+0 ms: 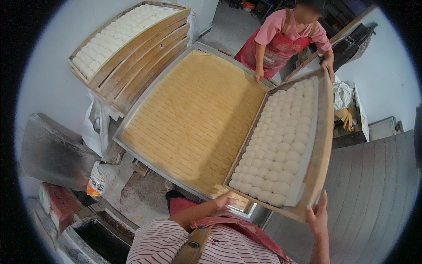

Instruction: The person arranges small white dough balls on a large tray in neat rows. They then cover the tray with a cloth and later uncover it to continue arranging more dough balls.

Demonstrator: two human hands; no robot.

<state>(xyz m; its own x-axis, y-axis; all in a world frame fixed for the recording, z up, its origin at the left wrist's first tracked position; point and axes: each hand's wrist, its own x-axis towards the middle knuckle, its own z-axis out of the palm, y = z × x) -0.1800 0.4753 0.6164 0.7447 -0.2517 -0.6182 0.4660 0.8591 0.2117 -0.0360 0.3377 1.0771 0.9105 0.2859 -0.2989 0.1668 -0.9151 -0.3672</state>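
Observation:
A shallow wooden tray (pixel 321 145) filled with rows of white dough balls (pixel 277 145) is tilted, its right side raised above the left. My right hand (pixel 317 213) grips its near right corner. My left hand (pixel 225 200) is at the near edge of the paper-lined metal tray (pixel 158 170), close to the wooden tray's near left corner. Its fingers are blurred, and I cannot tell whether they hold anything. Yellowish lining paper (pixel 191 118) covers the metal tray's bottom. At the wooden tray's far end, a co-worker's hand (pixel 328 67) holds the raised corner.
Stacked wooden trays (pixel 141 62), the top one full of dough balls (pixel 122 36), stand at the far left. Opposite me is a co-worker in a red apron (pixel 280 49). A printed plastic sack (pixel 102 178) sits at lower left. Corrugated sheeting (pixel 372 184) lies right.

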